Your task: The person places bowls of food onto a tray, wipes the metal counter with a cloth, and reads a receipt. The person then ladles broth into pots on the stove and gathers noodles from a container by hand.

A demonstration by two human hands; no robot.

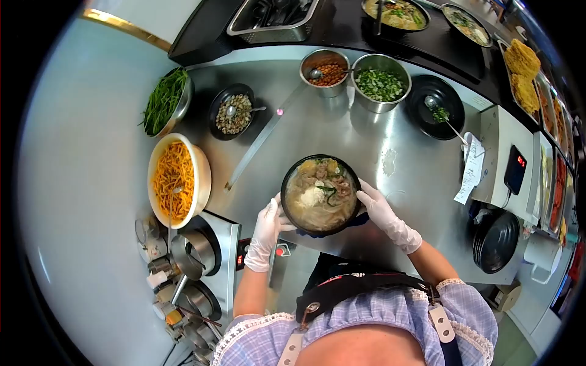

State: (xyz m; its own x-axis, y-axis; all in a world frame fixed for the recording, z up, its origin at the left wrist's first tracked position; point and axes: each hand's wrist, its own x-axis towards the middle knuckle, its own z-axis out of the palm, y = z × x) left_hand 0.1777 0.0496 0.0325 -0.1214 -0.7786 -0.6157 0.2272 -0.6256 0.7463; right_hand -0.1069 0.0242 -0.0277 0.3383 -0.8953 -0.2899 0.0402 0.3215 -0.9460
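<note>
A black bowl of noodle soup [320, 195], topped with meat slices, greens and a pale mound, is held near the front edge of the steel counter. My left hand [266, 229], in a whitish disposable glove, grips the bowl's left side. On the opposite side my right hand [383, 215], gloved the same way, has its fingers on the rim and wall. Some fingers of both hands are hidden behind the bowl. Dark blue material [359, 221] shows just under the bowl; I cannot tell what it is.
Behind the bowl stand steel pots of chopped green onion [379, 84] and reddish bits [329, 74]. A white tub of orange shreds [198, 183] is left, near saucepans [201, 253]. A black plate [421, 122] with a spoon lies right, near a receipt [470, 168] and stacked black bowls [497, 241].
</note>
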